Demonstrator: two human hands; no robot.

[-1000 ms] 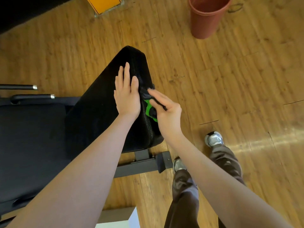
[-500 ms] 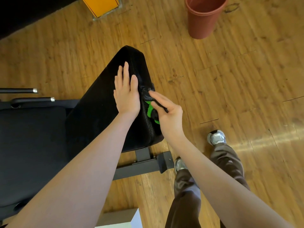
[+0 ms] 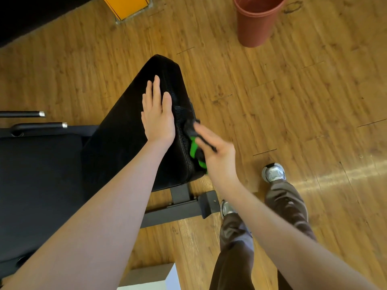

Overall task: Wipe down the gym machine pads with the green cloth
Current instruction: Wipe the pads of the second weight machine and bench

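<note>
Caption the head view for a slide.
Left hand flat on black padded gym bench pad; right hand rubs green-and-black cloth along its side edge.

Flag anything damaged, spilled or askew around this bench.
Nothing stands out. The black padded bench seat looks intact, the left hand rests flat on it, the right hand holds the green cloth against its side, and the reddish-brown plastic bucket stands upright.

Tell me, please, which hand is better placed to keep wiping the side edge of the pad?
The right hand: it already holds the green cloth against the black pad edge. The left hand lies flat on top, bracing, with no cloth.
</note>
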